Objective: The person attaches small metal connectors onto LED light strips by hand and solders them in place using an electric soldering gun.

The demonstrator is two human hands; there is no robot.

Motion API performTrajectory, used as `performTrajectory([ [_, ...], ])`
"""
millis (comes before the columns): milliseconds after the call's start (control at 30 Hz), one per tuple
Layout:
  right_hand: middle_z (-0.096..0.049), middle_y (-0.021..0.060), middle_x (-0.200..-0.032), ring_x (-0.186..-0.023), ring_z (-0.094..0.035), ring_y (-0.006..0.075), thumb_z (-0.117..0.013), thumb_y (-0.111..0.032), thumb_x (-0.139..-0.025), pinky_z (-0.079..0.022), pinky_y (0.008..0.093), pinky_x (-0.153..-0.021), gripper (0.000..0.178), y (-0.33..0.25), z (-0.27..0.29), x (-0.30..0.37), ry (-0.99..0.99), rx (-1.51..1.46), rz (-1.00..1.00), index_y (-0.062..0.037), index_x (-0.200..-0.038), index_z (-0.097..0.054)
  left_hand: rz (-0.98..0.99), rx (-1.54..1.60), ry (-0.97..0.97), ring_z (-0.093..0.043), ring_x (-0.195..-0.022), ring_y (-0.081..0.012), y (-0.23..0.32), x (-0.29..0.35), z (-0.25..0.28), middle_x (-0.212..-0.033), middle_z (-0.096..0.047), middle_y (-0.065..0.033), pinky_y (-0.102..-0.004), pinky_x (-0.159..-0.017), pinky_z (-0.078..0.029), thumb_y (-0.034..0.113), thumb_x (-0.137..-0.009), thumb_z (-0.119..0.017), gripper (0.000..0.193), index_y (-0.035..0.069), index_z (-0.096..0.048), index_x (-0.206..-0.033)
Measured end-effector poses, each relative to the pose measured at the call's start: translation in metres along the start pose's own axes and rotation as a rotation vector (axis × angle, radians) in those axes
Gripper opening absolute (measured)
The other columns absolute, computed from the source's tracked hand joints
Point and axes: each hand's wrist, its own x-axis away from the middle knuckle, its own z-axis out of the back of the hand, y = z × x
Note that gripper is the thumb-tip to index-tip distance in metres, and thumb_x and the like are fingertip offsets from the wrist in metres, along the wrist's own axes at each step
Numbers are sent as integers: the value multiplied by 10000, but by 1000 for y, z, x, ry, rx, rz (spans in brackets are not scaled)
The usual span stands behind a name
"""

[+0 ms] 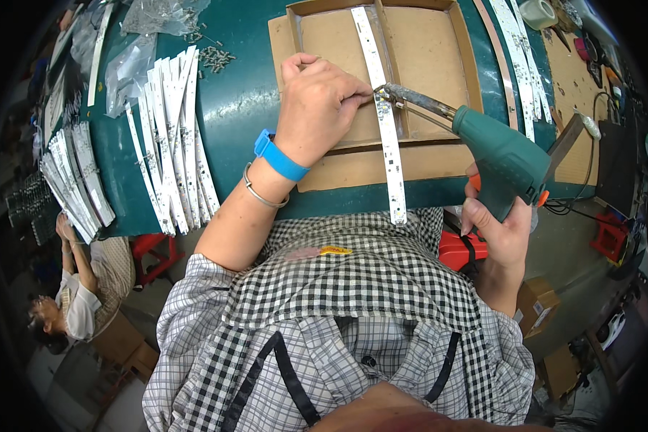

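Observation:
A narrow white LED circuit strip (392, 155) lies lengthwise across a shallow cardboard tray (428, 164), its near end reaching past the tray's front toward my apron. My left hand (318, 104), with a blue wristband and a metal bangle, pinches at the strip's left edge; what sits between thumb and fingertip is too small to make out. My right hand (502, 223) grips the handle of a green soldering gun (500, 147). The gun points left, and its metal tip meets the strip right beside my left fingertips.
Bundled white strips (173, 137) lie left on the green table (241, 50), with small metal parts (216, 59) and plastic bags (131, 72) behind. More strips (520, 65) lie right. A black cable (590, 173) hangs at the right. Another person (79, 302) sits far left.

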Motion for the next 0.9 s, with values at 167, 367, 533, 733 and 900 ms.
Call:
performTrajectory([
  [167, -570, 87, -875, -587, -559, 110, -660, 45, -791, -473, 225, -488, 397, -5, -1, -2, 3, -63, -49, 32, -1148, -486, 24, 0, -7, -586, -670, -167, 0, 0, 0, -676, -649, -9, -327, -867, -373, 18, -670, -739, 128, 116, -715, -750],
  [367, -568, 80, -872, -605, -559, 106, -665, 41, -787, -476, 221, -492, 429, -3, 4, -2, -26, -29, -44, 32, -1173, -478, 18, -7, -7, -585, -663, -166, 0, 0, -2, -667, -646, -10, -329, -870, -372, 16, -669, -741, 134, 115, -718, -755],
  [533, -562, 123, -888, -556, -541, 126, -685, -27, -775, -463, 231, -461, 511, -1, 4, -6, 4, -77, 9, 79, -1214, -448, 21, 20, 11, -582, -659, -159, 0, 1, -1, -663, -641, -4, -327, -873, -371, 14, -668, -744, 138, 117, -719, -756],
  [733, -513, 82, -774, -466, -517, 134, -709, -167, -779, -428, 222, -416, 642, -2, 9, -8, 79, -166, 126, 130, -1255, -396, 23, 35, 11, -578, -657, -152, 0, 1, 0, -669, -643, -1, -318, -867, -376, 12, -671, -744, 134, 115, -720, -754],
  [900, -520, 259, -1177, -545, -545, 150, -659, -11, -773, -485, 263, -439, 609, 3, 13, -9, 19, -316, 139, 122, -1282, -351, 19, 33, 6, -582, -663, -156, -1, -2, 1, -676, -646, -7, -319, -869, -378, 15, -671, -748, 144, 110, -722, -777],
])
